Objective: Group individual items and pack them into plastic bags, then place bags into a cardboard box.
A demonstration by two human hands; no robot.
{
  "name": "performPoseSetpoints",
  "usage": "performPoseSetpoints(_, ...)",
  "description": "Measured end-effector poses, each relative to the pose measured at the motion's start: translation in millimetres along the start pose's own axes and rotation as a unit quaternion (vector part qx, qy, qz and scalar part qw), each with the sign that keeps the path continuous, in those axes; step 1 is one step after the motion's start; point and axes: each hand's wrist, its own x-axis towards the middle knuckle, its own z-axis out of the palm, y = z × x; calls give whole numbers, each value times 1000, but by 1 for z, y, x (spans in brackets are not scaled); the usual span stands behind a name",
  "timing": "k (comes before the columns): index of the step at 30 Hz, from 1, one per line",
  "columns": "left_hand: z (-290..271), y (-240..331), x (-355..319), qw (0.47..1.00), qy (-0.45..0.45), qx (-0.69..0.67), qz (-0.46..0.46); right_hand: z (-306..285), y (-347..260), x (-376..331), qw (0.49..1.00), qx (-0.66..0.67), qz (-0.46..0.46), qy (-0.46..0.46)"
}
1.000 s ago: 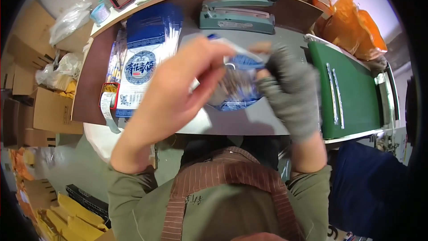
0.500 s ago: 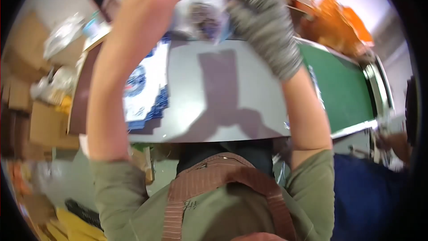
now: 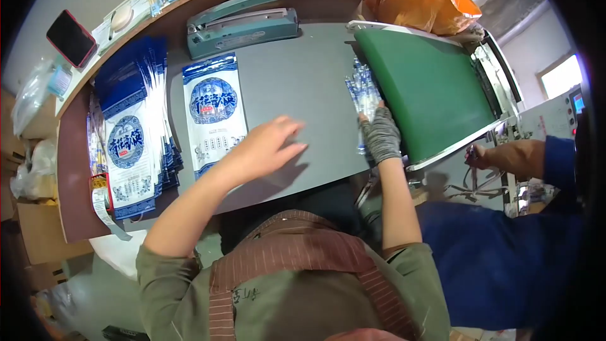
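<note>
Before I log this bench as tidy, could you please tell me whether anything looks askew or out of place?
Little stands out. The narrow blue-and-white filled packet under the gloved right hand lies half on the grey table, at the green conveyor belt's edge. The single blue-and-white printed pouch lies slightly tilted beside the fanned pouch stack. The bare left hand hovers nearby.

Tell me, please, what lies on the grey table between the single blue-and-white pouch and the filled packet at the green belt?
Only the bare left hand, hovering over bare grey table, lies between the pouch and the packet, in the head view.

The bare left hand (image 3: pixel 268 145) reaches toward the frame's centre, palm down, fingers loosely spread. The grey-gloved right hand (image 3: pixel 380 136) extends right of centre, fingers pointing upward.
</note>
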Motion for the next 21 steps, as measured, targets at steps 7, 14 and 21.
performPoseSetpoints(7,81,-63,143,935,298,-55,-186,34,29,45,989,128,59,49)
performPoseSetpoints(14,85,-34,178,888,276,-246,-274,93,-95,54,629,774,49,-52)
performPoseSetpoints(21,46,-4,126,900,351,-251,-60,-29,-121,35,671,704,-23,-232)
